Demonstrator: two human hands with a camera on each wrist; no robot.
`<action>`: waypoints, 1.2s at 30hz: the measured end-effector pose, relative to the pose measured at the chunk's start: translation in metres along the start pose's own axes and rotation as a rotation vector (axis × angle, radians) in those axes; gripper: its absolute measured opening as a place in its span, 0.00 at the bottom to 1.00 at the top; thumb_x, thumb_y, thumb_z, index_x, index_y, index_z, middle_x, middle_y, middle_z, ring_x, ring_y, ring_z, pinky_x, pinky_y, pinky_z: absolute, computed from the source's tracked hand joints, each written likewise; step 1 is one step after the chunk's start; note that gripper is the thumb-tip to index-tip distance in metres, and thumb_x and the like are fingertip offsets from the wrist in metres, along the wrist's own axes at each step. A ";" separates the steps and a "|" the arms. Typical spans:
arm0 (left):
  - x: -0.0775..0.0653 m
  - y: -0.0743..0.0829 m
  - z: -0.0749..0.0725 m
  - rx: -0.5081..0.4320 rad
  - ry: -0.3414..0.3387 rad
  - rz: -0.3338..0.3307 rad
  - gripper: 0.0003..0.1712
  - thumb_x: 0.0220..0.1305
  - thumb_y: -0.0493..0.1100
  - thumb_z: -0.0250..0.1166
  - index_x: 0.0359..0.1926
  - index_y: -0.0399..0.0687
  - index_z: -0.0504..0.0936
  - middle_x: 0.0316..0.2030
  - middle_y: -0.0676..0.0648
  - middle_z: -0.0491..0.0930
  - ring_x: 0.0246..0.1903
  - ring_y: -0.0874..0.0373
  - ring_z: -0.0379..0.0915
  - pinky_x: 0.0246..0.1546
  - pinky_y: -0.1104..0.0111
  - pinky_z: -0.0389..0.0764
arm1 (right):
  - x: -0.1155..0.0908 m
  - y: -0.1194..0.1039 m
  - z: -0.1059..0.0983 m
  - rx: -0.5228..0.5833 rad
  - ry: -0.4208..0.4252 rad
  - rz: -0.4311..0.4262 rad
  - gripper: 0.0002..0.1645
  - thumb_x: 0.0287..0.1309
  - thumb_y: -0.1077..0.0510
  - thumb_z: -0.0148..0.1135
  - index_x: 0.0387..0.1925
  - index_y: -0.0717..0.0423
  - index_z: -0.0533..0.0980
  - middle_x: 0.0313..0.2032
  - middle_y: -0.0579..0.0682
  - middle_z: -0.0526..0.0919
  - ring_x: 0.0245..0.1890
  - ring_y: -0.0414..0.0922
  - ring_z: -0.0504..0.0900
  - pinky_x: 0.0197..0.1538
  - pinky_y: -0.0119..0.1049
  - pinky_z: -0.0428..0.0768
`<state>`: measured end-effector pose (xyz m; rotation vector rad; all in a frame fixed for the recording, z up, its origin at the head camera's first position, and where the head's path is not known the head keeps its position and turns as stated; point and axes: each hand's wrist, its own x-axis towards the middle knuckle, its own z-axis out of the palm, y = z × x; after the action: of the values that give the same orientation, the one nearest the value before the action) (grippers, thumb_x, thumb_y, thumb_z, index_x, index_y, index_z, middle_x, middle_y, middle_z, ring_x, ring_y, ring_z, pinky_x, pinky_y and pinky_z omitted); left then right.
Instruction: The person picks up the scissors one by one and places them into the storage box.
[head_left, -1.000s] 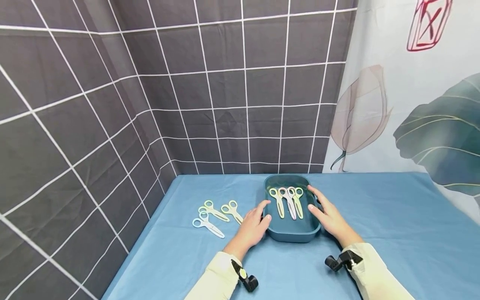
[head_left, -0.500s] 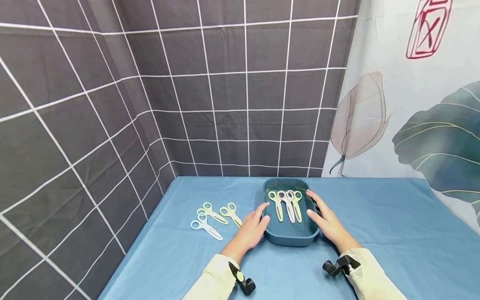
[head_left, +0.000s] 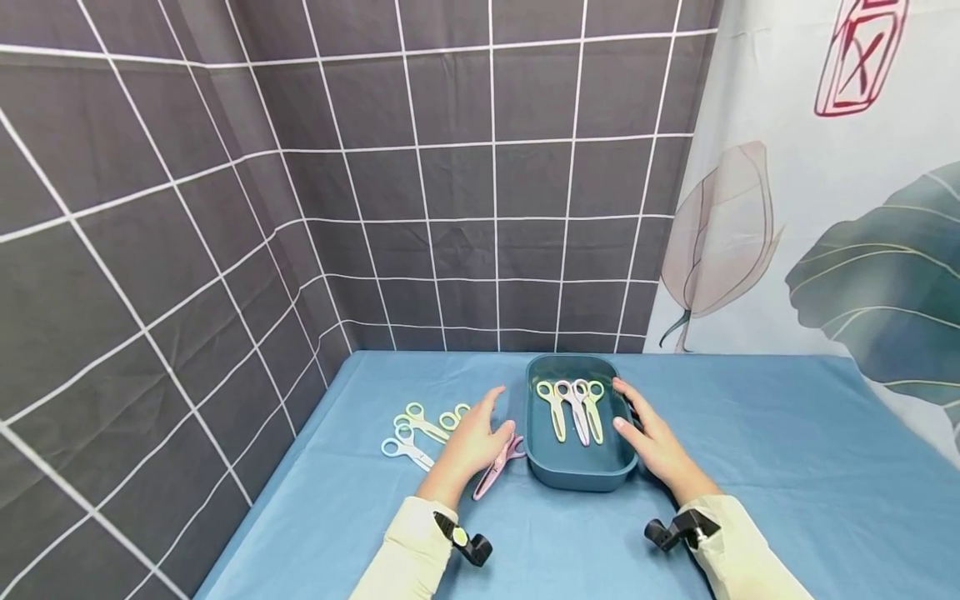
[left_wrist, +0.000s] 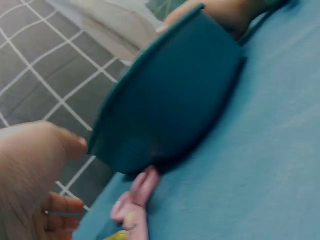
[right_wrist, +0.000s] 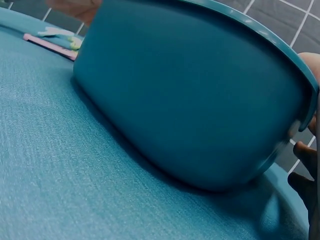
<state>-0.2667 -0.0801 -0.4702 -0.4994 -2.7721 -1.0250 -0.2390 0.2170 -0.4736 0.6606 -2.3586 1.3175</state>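
My left hand (head_left: 468, 446) hovers at the left of a teal plastic tray (head_left: 577, 479), fingers spread and holding nothing. Partly hidden under its thumb, a pair of pink scissors (head_left: 492, 475) lies on the cloth, its handle end right at the tray's wall; the left wrist view shows the pink handles (left_wrist: 142, 187) up close. On the far side of the tray my right hand (head_left: 660, 446) holds the right rim, thumb inside and fingers outside. Several scissors (head_left: 577, 414), with yellow-green and pale pink handles, lie side by side inside, handles away from me.
Left of my left hand lie white scissors (head_left: 407, 446), yellow-green scissors (head_left: 423, 423) and another yellowish pair (head_left: 450, 419), partly covered by the hand. Blue cloth (head_left: 787, 467) covers the table. A dark gridded curtain (head_left: 457, 183) hangs behind and at the left.
My left hand has come off the tray's left rim and moved left, uncovering the pink scissors and covering more of the yellowish pair. My right hand and the tray stay put.
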 end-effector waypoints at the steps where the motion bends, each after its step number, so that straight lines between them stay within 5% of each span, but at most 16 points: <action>1: 0.000 0.000 -0.003 0.023 0.004 -0.013 0.33 0.61 0.51 0.56 0.66 0.54 0.60 0.51 0.40 0.74 0.51 0.49 0.70 0.49 0.55 0.71 | 0.000 0.000 0.000 0.004 0.002 -0.001 0.31 0.60 0.66 0.52 0.64 0.65 0.57 0.64 0.63 0.58 0.61 0.64 0.57 0.56 0.18 0.53; 8: -0.007 0.010 -0.026 0.176 -0.042 -0.111 0.20 0.54 0.50 0.64 0.45 0.44 0.77 0.31 0.47 0.77 0.31 0.53 0.73 0.34 0.60 0.74 | 0.002 -0.003 0.000 0.017 0.015 -0.020 0.30 0.60 0.67 0.51 0.64 0.66 0.58 0.64 0.64 0.59 0.61 0.65 0.57 0.56 0.17 0.53; 14: -0.020 0.021 -0.026 0.285 -0.131 -0.168 0.13 0.43 0.46 0.70 0.25 0.45 0.75 0.22 0.48 0.75 0.23 0.53 0.70 0.25 0.60 0.72 | 0.001 -0.003 0.000 0.019 0.007 -0.010 0.30 0.60 0.68 0.51 0.64 0.65 0.58 0.64 0.64 0.58 0.61 0.65 0.58 0.56 0.17 0.54; 23: -0.032 0.027 0.001 0.468 -0.022 -0.094 0.15 0.35 0.42 0.74 0.24 0.39 0.78 0.21 0.42 0.77 0.24 0.47 0.76 0.26 0.58 0.76 | 0.000 -0.003 -0.001 -0.004 -0.009 0.014 0.31 0.60 0.66 0.52 0.65 0.63 0.58 0.64 0.65 0.58 0.61 0.65 0.57 0.56 0.19 0.55; 27: -0.031 0.029 0.001 0.502 -0.012 -0.058 0.11 0.36 0.39 0.72 0.21 0.40 0.78 0.19 0.43 0.77 0.22 0.47 0.76 0.25 0.59 0.76 | 0.001 -0.004 -0.001 0.000 -0.011 0.017 0.31 0.61 0.65 0.52 0.65 0.62 0.58 0.64 0.64 0.58 0.61 0.65 0.58 0.55 0.18 0.54; 36: -0.028 0.026 -0.004 0.491 -0.025 -0.089 0.07 0.40 0.37 0.69 0.19 0.42 0.77 0.19 0.43 0.77 0.22 0.48 0.76 0.22 0.59 0.75 | 0.000 -0.005 -0.001 0.055 0.003 -0.018 0.30 0.60 0.69 0.51 0.64 0.64 0.58 0.63 0.66 0.59 0.59 0.66 0.59 0.58 0.19 0.54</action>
<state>-0.2310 -0.0712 -0.4582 -0.3197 -2.9393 -0.3201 -0.2366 0.2155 -0.4694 0.6942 -2.3163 1.3793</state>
